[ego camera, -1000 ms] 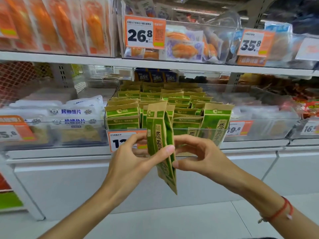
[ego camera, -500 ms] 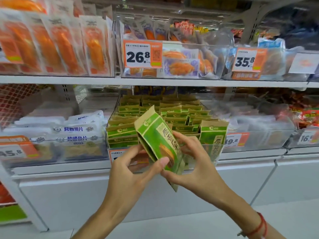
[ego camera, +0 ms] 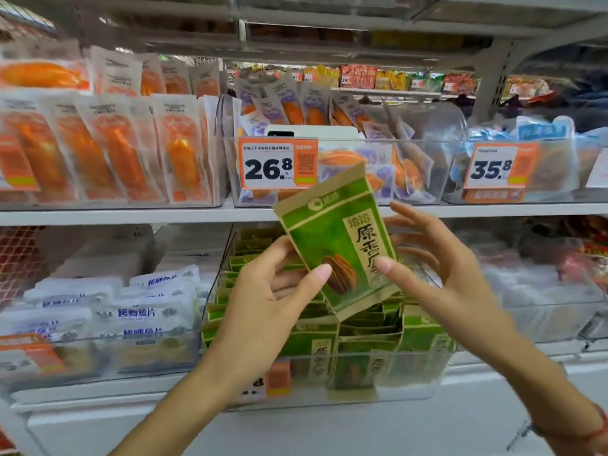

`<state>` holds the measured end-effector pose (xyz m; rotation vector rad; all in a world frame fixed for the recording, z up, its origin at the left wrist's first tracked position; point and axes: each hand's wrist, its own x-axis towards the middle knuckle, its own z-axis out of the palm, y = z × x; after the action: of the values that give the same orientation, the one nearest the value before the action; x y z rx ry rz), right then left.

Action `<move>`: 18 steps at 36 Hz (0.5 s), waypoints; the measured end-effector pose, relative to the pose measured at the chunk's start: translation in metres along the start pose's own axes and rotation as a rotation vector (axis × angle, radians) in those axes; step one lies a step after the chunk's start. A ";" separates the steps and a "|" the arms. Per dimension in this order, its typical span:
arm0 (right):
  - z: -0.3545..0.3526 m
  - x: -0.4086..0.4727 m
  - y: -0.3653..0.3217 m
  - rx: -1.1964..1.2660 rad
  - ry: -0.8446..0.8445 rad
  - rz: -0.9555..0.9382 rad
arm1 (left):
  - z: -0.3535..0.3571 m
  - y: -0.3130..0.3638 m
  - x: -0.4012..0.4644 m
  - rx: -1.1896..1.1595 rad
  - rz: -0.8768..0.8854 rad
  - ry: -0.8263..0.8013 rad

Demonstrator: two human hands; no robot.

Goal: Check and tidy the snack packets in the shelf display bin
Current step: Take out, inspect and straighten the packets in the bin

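A green and tan snack packet (ego camera: 329, 238) is raised in front of the shelf, its printed face turned toward me and tilted left. My left hand (ego camera: 260, 301) pinches its lower left part, thumb on the front and fingers behind. My right hand (ego camera: 450, 278) is at the packet's right edge with fingers spread; only its thumb touches the front. Below, the clear display bin (ego camera: 418, 383) holds several rows of matching green packets (ego camera: 421, 337) standing upright. My left forearm hides part of the bin's orange price label.
A clear bin of white fish-slice packets (ego camera: 144, 317) stands to the left. On the shelf above (ego camera: 131, 213) are orange-filled packets (ego camera: 108, 153) and bins with price tags 26.8 (ego camera: 278, 164) and 35.8 (ego camera: 493, 169). A blurred bin (ego camera: 543, 291) sits at the right.
The packet has been lifted higher and turned from edge-on to face me. My right hand's fingers have spread open off it. The view has tilted upward.
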<state>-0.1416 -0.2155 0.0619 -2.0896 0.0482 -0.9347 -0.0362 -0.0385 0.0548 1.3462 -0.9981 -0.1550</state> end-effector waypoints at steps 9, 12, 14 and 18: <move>-0.018 0.037 0.016 -0.214 -0.143 -0.027 | 0.000 -0.029 0.048 0.126 -0.117 -0.048; -0.019 0.042 0.024 -0.279 -0.147 -0.028 | -0.005 -0.033 0.055 0.135 -0.140 0.013; -0.017 0.046 0.030 -0.303 -0.164 -0.020 | -0.009 -0.035 0.058 0.178 -0.126 0.008; -0.011 0.052 0.038 -0.338 -0.232 0.006 | -0.019 -0.039 0.060 0.225 -0.137 -0.001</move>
<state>-0.1001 -0.2659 0.0708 -2.4970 0.0968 -0.7115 0.0293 -0.0730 0.0542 1.6211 -0.9447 -0.1504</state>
